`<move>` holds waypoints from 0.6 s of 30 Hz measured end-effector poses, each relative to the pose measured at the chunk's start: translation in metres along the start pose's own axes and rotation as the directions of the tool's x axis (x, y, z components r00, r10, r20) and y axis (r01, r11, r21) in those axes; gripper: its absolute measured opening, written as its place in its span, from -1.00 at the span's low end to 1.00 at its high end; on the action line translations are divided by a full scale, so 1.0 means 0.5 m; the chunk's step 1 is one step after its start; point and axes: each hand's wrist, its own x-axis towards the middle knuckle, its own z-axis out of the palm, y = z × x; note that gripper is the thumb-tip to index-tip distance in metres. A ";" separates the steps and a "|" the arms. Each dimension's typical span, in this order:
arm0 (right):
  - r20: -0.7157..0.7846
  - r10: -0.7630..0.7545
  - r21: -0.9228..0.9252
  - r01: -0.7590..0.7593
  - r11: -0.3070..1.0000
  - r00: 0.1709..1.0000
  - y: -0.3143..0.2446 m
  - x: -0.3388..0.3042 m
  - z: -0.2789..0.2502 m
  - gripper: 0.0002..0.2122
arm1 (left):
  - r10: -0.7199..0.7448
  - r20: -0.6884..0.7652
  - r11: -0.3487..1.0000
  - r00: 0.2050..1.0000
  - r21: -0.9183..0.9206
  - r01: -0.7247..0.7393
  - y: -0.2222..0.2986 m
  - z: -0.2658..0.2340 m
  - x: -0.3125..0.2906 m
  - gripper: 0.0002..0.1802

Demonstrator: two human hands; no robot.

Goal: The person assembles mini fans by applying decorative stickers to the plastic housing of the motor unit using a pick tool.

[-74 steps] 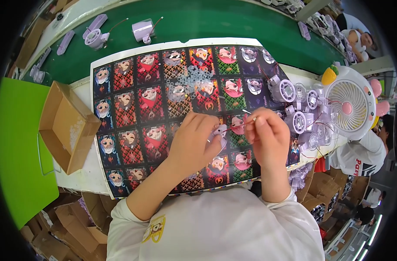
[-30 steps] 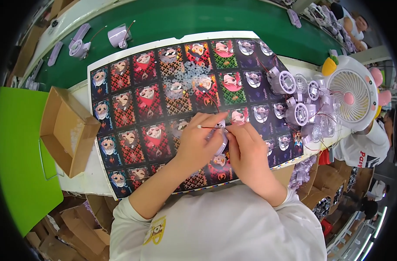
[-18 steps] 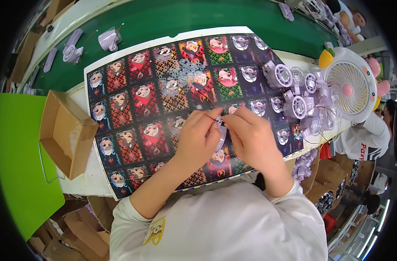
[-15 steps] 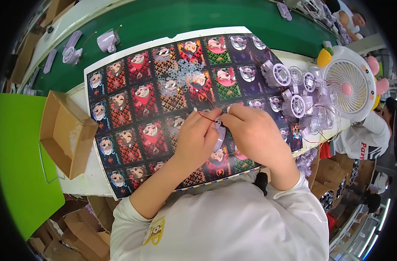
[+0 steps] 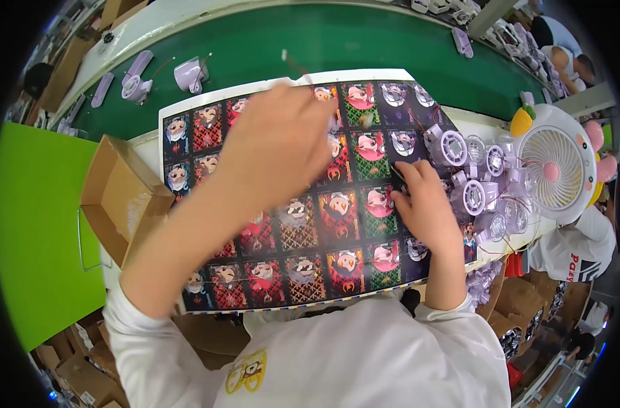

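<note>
My left hand [image 5: 282,146] is blurred by motion above the far part of a printed sheet [image 5: 303,234] covered in rows of cartoon cards. From its far side sticks a thin dark wire [image 5: 295,64] with a pale end. A lilac edge shows by its fingers, so it seems closed on a wired lilac part, mostly hidden. My right hand [image 5: 427,207] rests on the right of the sheet, thumb and fingers apart, holding nothing I can see. Beside it, to the right, are several lilac fan housings [image 5: 474,196] with wires.
An open cardboard box [image 5: 127,197] stands left, by a bright green panel [image 5: 41,224]. Beyond the sheet runs a green belt [image 5: 255,42] carrying lilac parts [image 5: 190,73]. A white fan [image 5: 553,166] stands at right. Other people [image 5: 568,68] are farther off.
My hands were together over the sheet on a lilac part with a wire. The left has swung up and away toward the belt, the wire going with it; the right has moved to the right and opened.
</note>
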 end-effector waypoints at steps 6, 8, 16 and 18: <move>-0.005 -0.010 -0.135 0.009 0.991 1.000 -0.040 0.010 0.022 -0.62 | -0.048 0.089 0.871 0.995 0.492 -0.002 -0.250 0.143 0.150 -0.73; -0.001 -0.009 -0.153 0.009 0.988 1.000 -0.039 0.012 0.025 -0.64 | -0.166 0.131 0.845 0.977 0.529 0.073 -0.293 0.190 0.171 -0.68; -0.057 -0.106 -0.054 0.103 0.993 0.993 -0.043 0.026 0.015 -0.69 | -0.173 -0.356 0.634 0.918 0.673 0.381 -0.340 0.063 0.086 -0.79; -0.024 -0.182 0.081 0.184 0.980 0.983 -0.066 0.049 0.016 -0.77 | -0.472 -0.235 0.470 0.850 0.749 0.468 -0.353 0.004 0.000 -0.84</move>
